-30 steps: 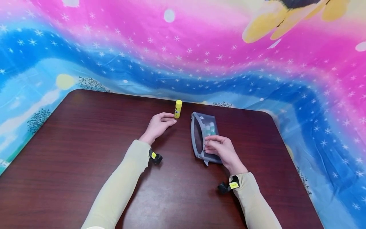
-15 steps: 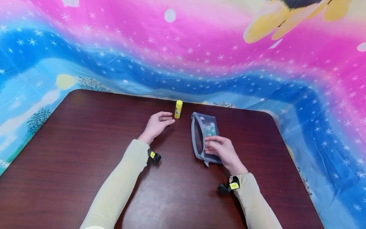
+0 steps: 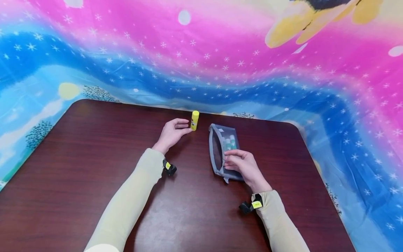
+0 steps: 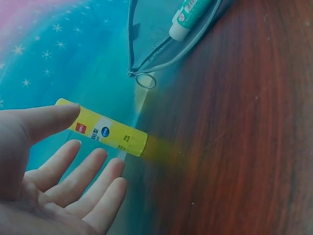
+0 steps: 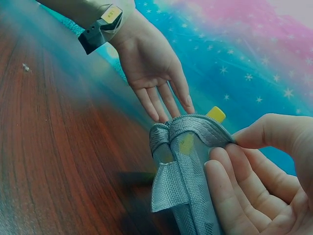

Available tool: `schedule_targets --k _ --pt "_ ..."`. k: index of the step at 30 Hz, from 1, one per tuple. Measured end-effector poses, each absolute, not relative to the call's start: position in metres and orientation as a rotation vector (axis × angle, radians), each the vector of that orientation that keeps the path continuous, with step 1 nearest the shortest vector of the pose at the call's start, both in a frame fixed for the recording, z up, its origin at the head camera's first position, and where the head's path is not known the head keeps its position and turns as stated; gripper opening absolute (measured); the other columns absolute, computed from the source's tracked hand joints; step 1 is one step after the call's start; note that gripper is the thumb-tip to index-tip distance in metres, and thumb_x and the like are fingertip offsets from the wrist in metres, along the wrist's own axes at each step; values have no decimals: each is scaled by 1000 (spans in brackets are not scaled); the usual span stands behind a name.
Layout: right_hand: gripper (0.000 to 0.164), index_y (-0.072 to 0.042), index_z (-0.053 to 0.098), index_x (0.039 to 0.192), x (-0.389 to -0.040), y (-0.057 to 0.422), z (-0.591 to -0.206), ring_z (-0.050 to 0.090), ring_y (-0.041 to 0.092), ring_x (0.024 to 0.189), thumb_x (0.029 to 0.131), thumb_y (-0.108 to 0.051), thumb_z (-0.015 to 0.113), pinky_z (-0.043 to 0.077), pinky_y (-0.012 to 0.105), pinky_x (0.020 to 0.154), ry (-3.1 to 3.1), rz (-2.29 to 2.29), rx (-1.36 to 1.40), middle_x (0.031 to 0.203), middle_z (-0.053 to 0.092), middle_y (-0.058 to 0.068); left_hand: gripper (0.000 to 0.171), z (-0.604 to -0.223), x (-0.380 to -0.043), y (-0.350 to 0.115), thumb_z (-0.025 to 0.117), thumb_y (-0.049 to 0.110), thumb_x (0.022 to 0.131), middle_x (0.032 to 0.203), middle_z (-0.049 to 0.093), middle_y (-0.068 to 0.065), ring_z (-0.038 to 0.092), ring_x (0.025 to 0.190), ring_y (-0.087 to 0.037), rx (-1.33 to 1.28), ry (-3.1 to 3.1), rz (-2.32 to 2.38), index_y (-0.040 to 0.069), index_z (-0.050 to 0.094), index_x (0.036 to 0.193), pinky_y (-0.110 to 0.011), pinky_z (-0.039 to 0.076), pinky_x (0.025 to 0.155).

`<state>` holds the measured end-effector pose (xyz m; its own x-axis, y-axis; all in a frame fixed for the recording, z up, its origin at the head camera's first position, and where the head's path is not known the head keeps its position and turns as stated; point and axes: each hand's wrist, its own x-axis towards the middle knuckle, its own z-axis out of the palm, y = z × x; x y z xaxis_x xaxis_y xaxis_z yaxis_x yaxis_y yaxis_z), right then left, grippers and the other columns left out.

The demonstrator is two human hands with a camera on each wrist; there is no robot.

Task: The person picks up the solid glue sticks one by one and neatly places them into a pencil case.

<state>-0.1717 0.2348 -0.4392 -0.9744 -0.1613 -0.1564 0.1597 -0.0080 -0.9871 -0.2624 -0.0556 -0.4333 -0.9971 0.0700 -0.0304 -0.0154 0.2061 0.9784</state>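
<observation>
A yellow glue stick [image 3: 194, 121] stands upright near the table's far edge. Beside it is my left hand [image 3: 172, 135], thumb and fingers spread apart; in the left wrist view the glue stick [image 4: 108, 131] shows beyond the fingers, not gripped. To the right lies a grey mesh zipper pouch [image 3: 215, 150], its mouth unzipped and facing left. My right hand [image 3: 247, 167] pinches the pouch's zipper edge between thumb and fingers, seen closely in the right wrist view. Through the mesh show green-and-white tubes [image 3: 232, 141], whose exact kind is unclear.
The dark red-brown wooden table [image 3: 94, 168] has rounded far corners. A patterned pink and blue cloth [image 3: 176, 70] hangs along its far side and right side. Each wrist carries a black camera strap [image 3: 170, 168].
My left hand draws back slightly from the glue stick, then its fingers spread wider beside it. The right hand keeps its pinch on the pouch, which stays in place.
</observation>
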Motion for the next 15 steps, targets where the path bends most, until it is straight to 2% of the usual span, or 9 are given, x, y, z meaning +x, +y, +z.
schedule_targets --k 8,15 --pt "25 9 69 116 -172 235 -439 72 19 74 95 -3 68 62 38 76 2030 -2091 0 92 74 9 49 -429 -266 -55 81 10 88 133 64 -15 63 120 -29 38 2366 1941 1 63 133 -39 52 100" --pt "27 10 68 117 -172 236 -439 72 19 74 94 -3 69 62 37 76 2025 -2089 14 91 75 9 48 -428 -270 -51 80 8 89 130 65 -15 65 117 -27 22 2356 1952 0 63 132 -36 53 98"
